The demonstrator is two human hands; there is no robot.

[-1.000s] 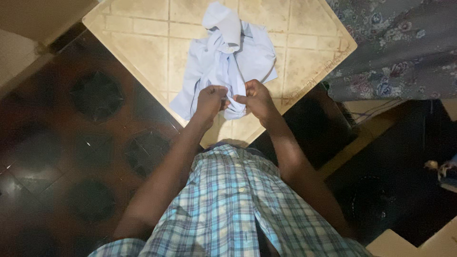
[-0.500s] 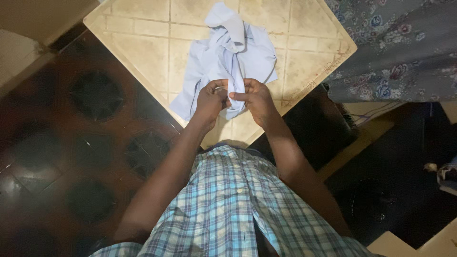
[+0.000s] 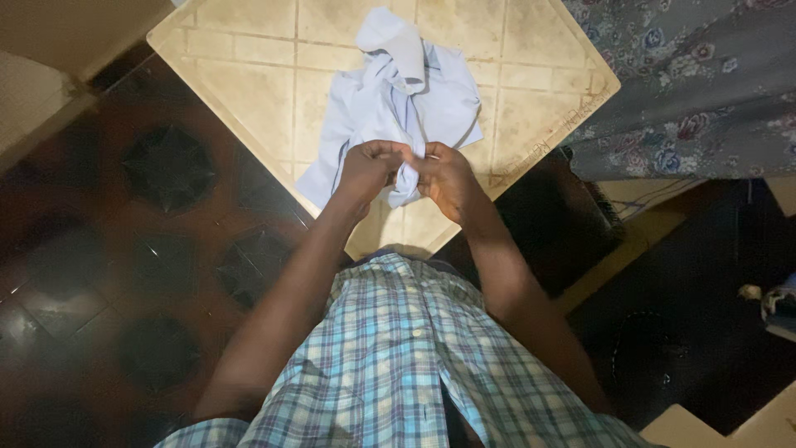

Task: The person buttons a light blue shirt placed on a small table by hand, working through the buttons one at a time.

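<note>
Where hands (image 3: 406,170) meet, shirt (image 3: 439,104) is hidden.

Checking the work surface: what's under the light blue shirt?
The light blue shirt lies crumpled on a beige tile-patterned table; both hands, left hand and right hand, grip its near edge. Whatever lies beneath the bunched fabric is hidden.

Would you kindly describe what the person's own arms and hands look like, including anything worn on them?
Both forearms are bare from elbow to wrist, with no sleeve reaching them. The left hand and right hand wear no gloves, and no rings, watch or bracelets can be made out in the dim light. The only clothing in view is a short-sleeved checked shirt in light blue, white and darker blue, buttoned down the front.
</note>
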